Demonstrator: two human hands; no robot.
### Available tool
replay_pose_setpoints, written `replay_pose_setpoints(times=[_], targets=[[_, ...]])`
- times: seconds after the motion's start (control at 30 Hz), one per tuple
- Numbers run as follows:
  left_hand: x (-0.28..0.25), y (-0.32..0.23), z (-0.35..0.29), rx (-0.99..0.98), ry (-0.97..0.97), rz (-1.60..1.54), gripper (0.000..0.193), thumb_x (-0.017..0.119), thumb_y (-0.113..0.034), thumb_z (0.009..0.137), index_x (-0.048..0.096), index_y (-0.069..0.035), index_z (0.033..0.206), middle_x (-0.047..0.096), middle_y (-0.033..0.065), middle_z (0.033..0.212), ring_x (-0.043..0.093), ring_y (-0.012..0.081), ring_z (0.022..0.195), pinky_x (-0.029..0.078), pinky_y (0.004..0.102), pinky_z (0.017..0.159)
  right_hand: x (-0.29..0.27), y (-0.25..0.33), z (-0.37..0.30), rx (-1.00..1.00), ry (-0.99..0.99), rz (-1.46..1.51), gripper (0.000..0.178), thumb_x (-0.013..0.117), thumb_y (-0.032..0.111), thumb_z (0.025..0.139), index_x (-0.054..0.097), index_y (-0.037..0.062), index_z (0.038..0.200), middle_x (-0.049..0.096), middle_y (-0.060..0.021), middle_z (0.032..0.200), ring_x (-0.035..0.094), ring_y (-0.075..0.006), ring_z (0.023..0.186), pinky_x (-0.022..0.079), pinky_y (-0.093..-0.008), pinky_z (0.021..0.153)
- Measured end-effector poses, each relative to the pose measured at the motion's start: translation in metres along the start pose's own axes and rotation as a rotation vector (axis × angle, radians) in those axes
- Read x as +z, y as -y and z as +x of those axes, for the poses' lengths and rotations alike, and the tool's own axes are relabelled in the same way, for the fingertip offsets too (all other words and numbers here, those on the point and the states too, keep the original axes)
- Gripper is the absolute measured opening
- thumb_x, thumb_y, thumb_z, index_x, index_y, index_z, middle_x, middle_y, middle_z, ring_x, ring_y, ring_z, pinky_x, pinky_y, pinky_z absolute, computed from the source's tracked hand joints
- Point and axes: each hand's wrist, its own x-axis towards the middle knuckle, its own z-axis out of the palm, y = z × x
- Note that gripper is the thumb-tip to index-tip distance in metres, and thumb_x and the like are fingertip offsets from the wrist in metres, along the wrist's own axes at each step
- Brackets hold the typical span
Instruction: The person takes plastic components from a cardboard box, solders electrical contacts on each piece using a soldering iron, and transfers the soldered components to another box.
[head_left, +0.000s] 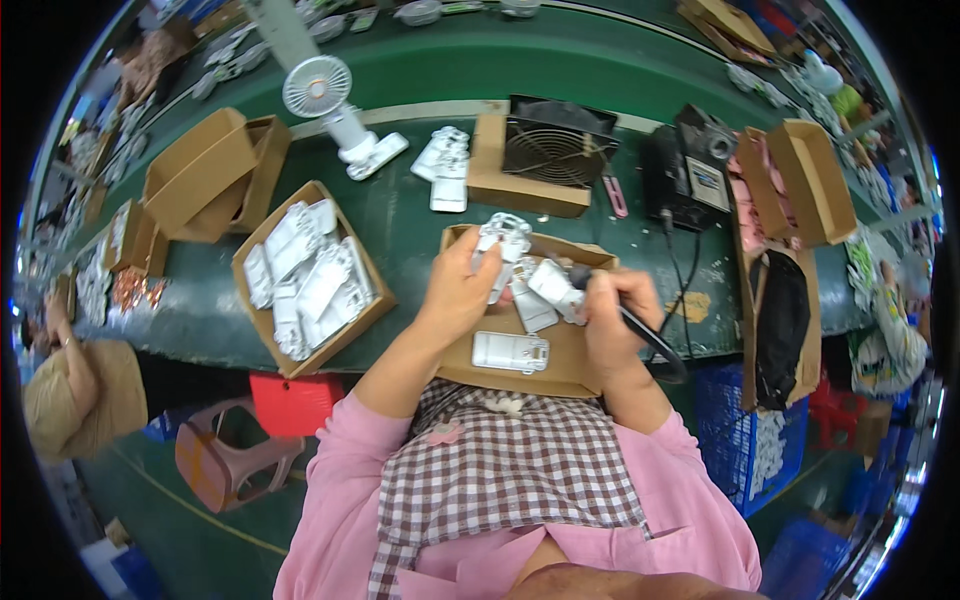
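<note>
On the left of the green counter (205, 300) lies a small heap of copper-coloured pieces (138, 290), near some stacked empty cardboard boxes (200, 165). Next comes an open carton (345, 338) full of white casings (320, 275). Behind it and to the right stands a small white fan (317, 87), then a few loose white pieces (446, 175). In the middle, the left hand (462, 285) grips a white part (505, 235), holding it over the back left of a shallow cardboard tray (570, 368). More white parts lie in the tray, one flat near its front edge (510, 352). Behind the tray, a black fan (555, 145) sits on a cardboard box (530, 195). The right hand (620, 305), apart from the left, is wrapped around a black corded tool (640, 330); whether its tip touches anything I cannot tell. Farther right stands a black box-shaped machine (695, 175), then a black pouch (782, 320).
</note>
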Motion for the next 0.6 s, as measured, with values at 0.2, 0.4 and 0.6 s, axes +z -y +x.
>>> replay_pose_setpoints(times=[0.2, 0.4, 0.6], targets=[[-0.007, -0.014, -0.033, 0.402, 0.005, 0.634, 0.033, 0.055, -0.017, 0.093, 0.052, 0.001, 0.12, 0.061, 0.0196, 0.102, 0.06, 0.0315, 0.094, 0.049, 0.0348, 0.08, -0.003, 0.005, -0.001, 0.006, 0.009, 0.135, 0.011, 0.058, 0.007, 0.089, 0.05, 0.0031, 0.083, 0.053, -0.0044, 0.067, 0.049, -0.0081, 0.053, 0.04, -0.0212, 0.052], [-0.091, -0.063, -0.06, 0.659, -0.531, 1.389, 0.033, 0.062, -0.003, 0.079, 0.054, 0.0, 0.11, 0.058, 0.0173, 0.099, 0.051, 0.0359, 0.091, 0.041, 0.0438, 0.082, -0.001, 0.007, 0.002, 0.012, -0.004, 0.125, 0.012, 0.058, 0.007, 0.09, 0.05, 0.0029, 0.081, 0.051, -0.0039, 0.065, 0.046, -0.0075, 0.052, 0.037, -0.0204, 0.049], [-0.155, -0.04, -0.079, 0.3, -0.409, 1.391, 0.035, 0.072, -0.004, 0.07, 0.059, -0.001, 0.103, 0.06, 0.0171, 0.095, 0.051, 0.0362, 0.092, 0.042, 0.0428, 0.082, -0.001, 0.004, 0.003, 0.001, 0.05, 0.134, 0.011, 0.058, 0.005, 0.09, 0.05, 0.0025, 0.082, 0.051, -0.003, 0.065, 0.045, -0.0068, 0.052, 0.036, -0.0202, 0.049]])
